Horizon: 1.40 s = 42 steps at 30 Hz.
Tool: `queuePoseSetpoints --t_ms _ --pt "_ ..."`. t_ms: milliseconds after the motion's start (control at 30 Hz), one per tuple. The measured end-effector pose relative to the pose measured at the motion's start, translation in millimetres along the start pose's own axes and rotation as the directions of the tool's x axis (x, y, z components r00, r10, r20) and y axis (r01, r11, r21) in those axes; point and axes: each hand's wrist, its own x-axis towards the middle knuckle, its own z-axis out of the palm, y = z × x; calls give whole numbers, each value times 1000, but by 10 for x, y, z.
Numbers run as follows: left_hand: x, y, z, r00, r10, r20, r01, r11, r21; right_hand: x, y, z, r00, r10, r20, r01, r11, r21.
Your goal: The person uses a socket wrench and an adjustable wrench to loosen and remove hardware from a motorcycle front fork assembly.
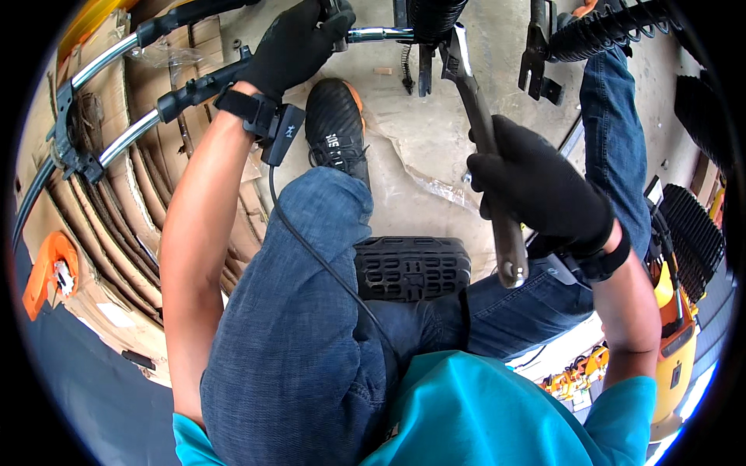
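Observation:
At the top, my left hand (287, 50) in a black glove is closed around the metal handle of what looks like a socket wrench (381, 34). Its shiny shaft points right, to a black part with a coil spring (437, 19). A long grey wrench (478, 109) is gripped in my right hand (540, 177), also gloved. The wrench stands tilted, its head touching or very close to the lower end of the spring part; the exact contact is hard to make out. The handle's butt sticks out below my fist.
Stacked cardboard (116, 194) lies at left, with chrome tubes (128, 140) in black joints above it and an orange tape dispenser (53, 272). A second coil-spring part (598, 35) hangs upper right. A black slotted pad (412, 268) lies between my legs.

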Motion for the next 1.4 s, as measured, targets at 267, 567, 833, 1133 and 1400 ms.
queuePoseSetpoints --t_ms 267,567,833,1133,1400 --pt "26 -46 -67 996 -80 33 81 996 -48 64 -55 155 970 240 -25 -236 965 116" --pt "-186 -39 149 939 277 -204 -228 945 234 89 104 137 982 186 -43 -178 974 141" --pt "-209 35 143 982 115 -149 -95 986 134 61 117 187 985 147 -93 -125 970 209" --pt "-82 629 -235 961 107 -256 -123 991 -48 41 91 172 988 100 -114 -62 954 293" --pt "-74 1109 -721 976 175 -127 -187 978 -90 60 154 181 990 100 -104 -69 960 273"
